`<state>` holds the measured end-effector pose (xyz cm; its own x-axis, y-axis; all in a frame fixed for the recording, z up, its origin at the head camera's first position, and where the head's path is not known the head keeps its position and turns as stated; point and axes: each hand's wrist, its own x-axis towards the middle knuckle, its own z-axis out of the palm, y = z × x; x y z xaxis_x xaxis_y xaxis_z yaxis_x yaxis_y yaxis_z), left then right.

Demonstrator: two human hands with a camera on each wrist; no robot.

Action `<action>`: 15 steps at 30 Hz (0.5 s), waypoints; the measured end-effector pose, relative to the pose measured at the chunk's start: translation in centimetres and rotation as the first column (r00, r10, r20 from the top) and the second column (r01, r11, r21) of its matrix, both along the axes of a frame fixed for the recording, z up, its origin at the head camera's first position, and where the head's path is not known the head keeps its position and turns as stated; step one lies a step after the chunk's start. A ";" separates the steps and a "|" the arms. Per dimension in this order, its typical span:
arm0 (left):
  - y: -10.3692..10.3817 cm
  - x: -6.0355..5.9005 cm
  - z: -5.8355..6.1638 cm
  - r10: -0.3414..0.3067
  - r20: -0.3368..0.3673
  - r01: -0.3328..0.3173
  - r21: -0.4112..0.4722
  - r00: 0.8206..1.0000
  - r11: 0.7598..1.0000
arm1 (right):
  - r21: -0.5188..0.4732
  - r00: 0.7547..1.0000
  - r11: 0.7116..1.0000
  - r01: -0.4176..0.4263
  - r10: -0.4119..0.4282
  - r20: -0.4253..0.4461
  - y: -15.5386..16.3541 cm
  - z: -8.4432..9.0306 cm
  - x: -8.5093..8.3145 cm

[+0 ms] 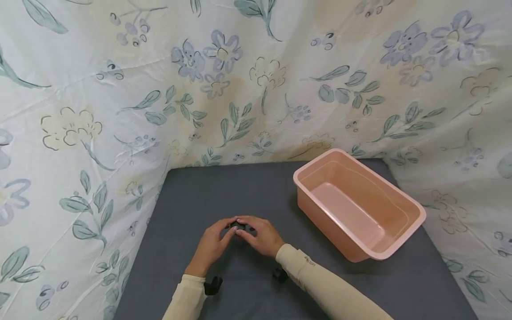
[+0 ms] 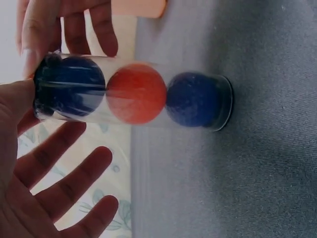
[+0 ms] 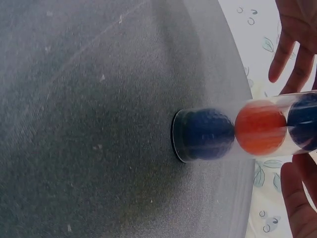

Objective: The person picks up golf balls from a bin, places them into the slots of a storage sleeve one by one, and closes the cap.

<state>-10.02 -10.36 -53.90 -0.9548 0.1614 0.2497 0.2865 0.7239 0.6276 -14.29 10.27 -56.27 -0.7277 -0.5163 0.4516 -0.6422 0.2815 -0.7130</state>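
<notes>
A clear tube stands upright on the grey table, and both hands meet over its dark top cap. In the left wrist view the tube holds a blue ball, an orange ball and another blue ball, with its black base on the cloth. My left hand has straight, spread fingers and its thumb lies against the cap. My right hand curls its thumb and fingers about the tube's top end. The right wrist view shows the tube with fingers on both sides.
A peach plastic bin stands empty on the table's right side, an arm's reach from the hands. A floral cloth walls in the table at the back and on both sides. Bare grey surface lies left of and in front of the tube.
</notes>
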 end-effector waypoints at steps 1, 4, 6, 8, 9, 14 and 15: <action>-0.1 0.1 0.0 0.006 0.006 -0.006 -0.010 1.000 1.000 | 0.009 1.000 1.000 0.005 -0.005 0.003 -0.1 -0.1 0.0; -0.2 0.3 0.0 0.014 0.016 -0.013 -0.035 1.000 0.999 | 0.037 1.000 0.999 0.007 -0.008 0.025 -0.4 -0.1 0.2; -0.3 0.4 -0.1 0.012 0.017 -0.011 -0.045 1.000 0.999 | 0.065 0.999 0.998 0.003 -0.005 0.033 -0.4 -0.1 0.2; -0.3 0.3 -0.2 0.004 0.015 -0.003 -0.051 1.000 0.999 | 0.090 1.000 0.996 -0.001 -0.002 0.027 -0.3 0.1 0.2; -0.3 0.3 -0.2 -0.002 0.015 0.003 -0.051 1.000 0.999 | 0.102 1.000 0.995 -0.001 -0.001 0.018 -0.3 0.2 0.1; -0.5 -0.2 -0.1 -0.015 -0.003 0.015 -0.080 1.000 0.997 | 0.151 0.999 0.987 0.054 -0.053 -0.010 0.0 1.1 -0.3; -0.5 -0.3 0.0 -0.011 -0.009 0.010 -0.092 1.000 0.996 | 0.168 0.997 0.983 0.079 -0.077 -0.017 0.0 1.4 -0.3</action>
